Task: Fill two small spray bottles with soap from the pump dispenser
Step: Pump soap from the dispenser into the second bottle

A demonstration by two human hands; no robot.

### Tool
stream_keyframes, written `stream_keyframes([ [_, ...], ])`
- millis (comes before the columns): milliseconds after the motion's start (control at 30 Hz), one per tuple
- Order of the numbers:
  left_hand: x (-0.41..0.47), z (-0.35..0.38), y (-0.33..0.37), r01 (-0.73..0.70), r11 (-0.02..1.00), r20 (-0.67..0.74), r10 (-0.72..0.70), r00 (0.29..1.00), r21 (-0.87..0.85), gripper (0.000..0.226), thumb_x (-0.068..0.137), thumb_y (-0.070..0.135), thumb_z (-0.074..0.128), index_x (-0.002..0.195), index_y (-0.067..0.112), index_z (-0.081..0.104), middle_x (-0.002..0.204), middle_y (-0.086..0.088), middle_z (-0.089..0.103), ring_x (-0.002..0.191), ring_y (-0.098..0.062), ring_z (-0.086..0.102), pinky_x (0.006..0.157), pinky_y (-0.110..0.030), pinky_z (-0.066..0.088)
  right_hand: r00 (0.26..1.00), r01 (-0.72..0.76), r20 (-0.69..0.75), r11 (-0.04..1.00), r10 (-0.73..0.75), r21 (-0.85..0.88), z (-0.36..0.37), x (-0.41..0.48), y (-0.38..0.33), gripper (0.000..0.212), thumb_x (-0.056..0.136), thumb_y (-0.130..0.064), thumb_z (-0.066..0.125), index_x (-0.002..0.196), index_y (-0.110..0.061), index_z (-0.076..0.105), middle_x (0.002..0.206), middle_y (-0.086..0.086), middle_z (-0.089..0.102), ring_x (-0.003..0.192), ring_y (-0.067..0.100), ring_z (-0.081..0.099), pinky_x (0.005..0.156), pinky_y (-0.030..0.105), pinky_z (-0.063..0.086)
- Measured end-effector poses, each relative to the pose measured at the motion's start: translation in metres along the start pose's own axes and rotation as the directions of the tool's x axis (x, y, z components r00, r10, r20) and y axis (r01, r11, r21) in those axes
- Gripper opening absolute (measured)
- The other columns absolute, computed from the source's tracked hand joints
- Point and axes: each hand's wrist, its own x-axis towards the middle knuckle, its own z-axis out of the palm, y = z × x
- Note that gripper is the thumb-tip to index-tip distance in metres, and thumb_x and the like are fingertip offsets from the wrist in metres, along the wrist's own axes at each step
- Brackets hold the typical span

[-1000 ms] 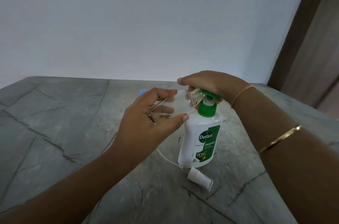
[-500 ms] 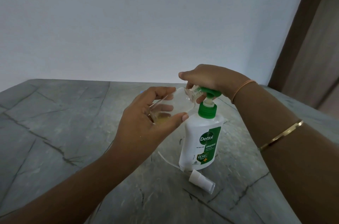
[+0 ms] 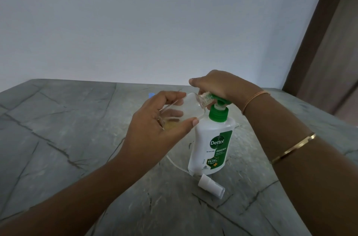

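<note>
- left hand [image 3: 155,131] grips a clear spray bottle [image 3: 190,105] just left of the dettol pump dispenser [image 3: 211,150]; the bottle is tilted, its open neck at the dispenser's spout.
- right hand [image 3: 219,84] curls over the dispenser's pump head.
- white spray cap [image 3: 211,186] lies on the bench [image 3: 58,119] just in front of the dispenser.

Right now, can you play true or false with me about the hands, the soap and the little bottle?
1. The left hand holds the clear bottle tilted, mouth at the pump nozzle. True.
2. The clear bottle is full. False: only a little yellowish soap sits at its low end.
3. The right hand is on the green pump head. True.
4. The white spray cap is screwed on the bottle. False: it lies on the table in front of the Dettol dispenser.
</note>
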Motion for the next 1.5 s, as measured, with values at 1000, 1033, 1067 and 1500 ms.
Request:
stream_keyframes([
  [1000, -0.003, 0.001, 0.0, 0.012, 1.0, -0.003, -0.012, 1.0, 0.019, 0.042, 0.06, 0.049, 0.066, 0.099, 0.042, 0.052, 0.104, 0.016, 0.061, 0.087, 0.007, 0.061, 0.063, -0.006, 0.048, 1.0, 0.011, 0.011, 0.998, -0.01, -0.065, -0.004, 0.0, -0.004, 0.026, 0.091, -0.026, 0.048, 0.076, -0.007, 0.057, 0.053, 0.002, 0.05, 0.03, 0.009, 0.045, 0.033, 0.011, 0.031],
  [1033, -0.003, 0.001, 0.001, 0.011, 1.0, -0.003, -0.011, 1.0, 0.022, 0.042, 0.06, 0.05, 0.066, 0.099, 0.043, 0.052, 0.104, 0.016, 0.061, 0.087, 0.008, 0.061, 0.063, -0.007, 0.049, 1.0, 0.017, -0.012, 0.996, -0.019, -0.089, -0.006, 0.002, -0.004, 0.026, 0.091, -0.028, 0.047, 0.074, -0.009, 0.056, 0.048, 0.002, 0.052, 0.028, 0.008, 0.045, 0.034, 0.011, 0.031],
  [1067, -0.002, 0.001, 0.001, 0.012, 1.0, -0.006, -0.012, 1.0, 0.022, 0.043, 0.059, 0.051, 0.066, 0.099, 0.043, 0.052, 0.105, 0.016, 0.061, 0.087, 0.008, 0.061, 0.064, -0.008, 0.05, 0.999, 0.027, -0.042, 0.992, -0.033, -0.123, -0.008, 0.003, -0.004, 0.027, 0.09, -0.029, 0.047, 0.074, -0.01, 0.056, 0.047, 0.001, 0.054, 0.03, 0.008, 0.046, 0.038, 0.014, 0.033],
  [1500, -0.002, -0.002, 0.002, 0.026, 0.999, -0.008, -0.026, 1.0, 0.026, 0.042, 0.06, 0.05, 0.066, 0.099, 0.044, 0.052, 0.105, 0.016, 0.062, 0.086, 0.008, 0.062, 0.065, -0.006, 0.048, 0.999, -0.006, -0.041, 0.994, 0.001, -0.106, -0.002, 0.006, -0.004, 0.028, 0.09, -0.018, 0.043, 0.063, -0.011, 0.047, 0.056, 0.004, 0.049, 0.047, 0.014, 0.042, 0.048, 0.022, 0.031],
])
